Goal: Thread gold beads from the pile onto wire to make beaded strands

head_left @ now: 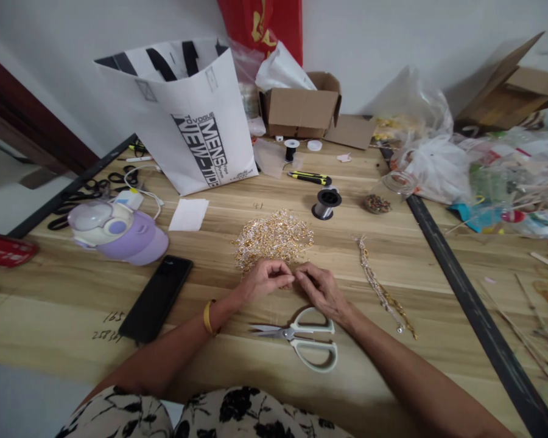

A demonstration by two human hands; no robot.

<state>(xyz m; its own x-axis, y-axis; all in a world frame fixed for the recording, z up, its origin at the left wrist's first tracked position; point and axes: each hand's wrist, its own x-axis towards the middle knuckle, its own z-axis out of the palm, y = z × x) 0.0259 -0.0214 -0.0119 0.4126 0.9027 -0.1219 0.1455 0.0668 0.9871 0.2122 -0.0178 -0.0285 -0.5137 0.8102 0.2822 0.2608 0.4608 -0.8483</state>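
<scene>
Left hand (265, 280): grip pressed together, contents too small to tell
Right hand (322, 291): same, tips beside left's
Gold-and-clear heap of tiny pieces (274, 238): just beyond hands
White-handled metal scissors (287, 333): on wooden counter (214, 255)

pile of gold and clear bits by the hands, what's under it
Wooden tabletop shows around the pile; whatever lies directly beneath is covered by the bits themselves and cannot be seen. The left hand also hides part of its near edge.

On the table (219, 246), small pieces (274, 238) lie heaped behind the scissors (288, 333), between the phone (156, 299) at left and chains (375, 283) at right. A wire spool (324, 210) stands behind the pieces, right of the bag (201, 100).
</scene>
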